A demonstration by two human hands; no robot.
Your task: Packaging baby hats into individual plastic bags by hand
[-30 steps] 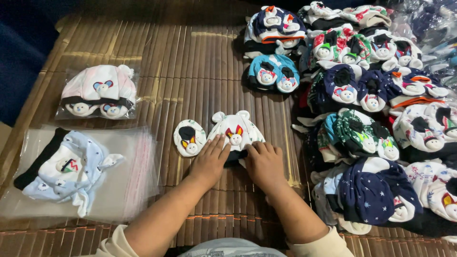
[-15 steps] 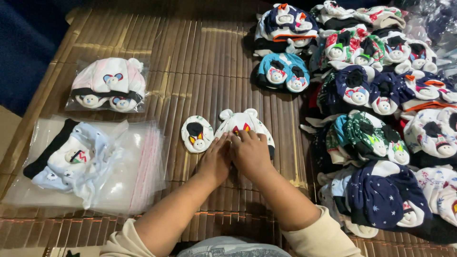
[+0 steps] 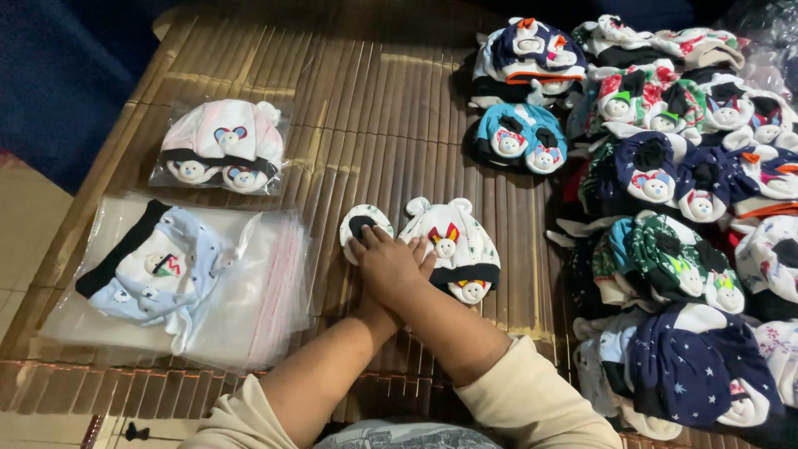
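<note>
A white baby hat [image 3: 457, 241] with small ears, a bear badge and a black band lies on the bamboo mat [image 3: 374, 108]. A small white mitten [image 3: 366, 218] with a black cuff lies just left of it. My forearms cross in front of both. My right hand [image 3: 386, 266] is on top and reaches left, its fingertips resting on the mitten's lower edge. My left hand [image 3: 426, 256] is mostly hidden beneath it; only a few fingers show, touching the hat's left side.
At the left, a pink-and-white hat set [image 3: 220, 145] lies sealed in a clear bag. Below it a light blue hat [image 3: 154, 266] rests on a stack of clear bags [image 3: 266, 291]. Several patterned hat sets [image 3: 665, 233] pile up along the right; a teal pair [image 3: 519, 137] lies nearest.
My hands were side by side on the white hat. They have since come together and crossed, and my right hand has slid left onto the mitten.
</note>
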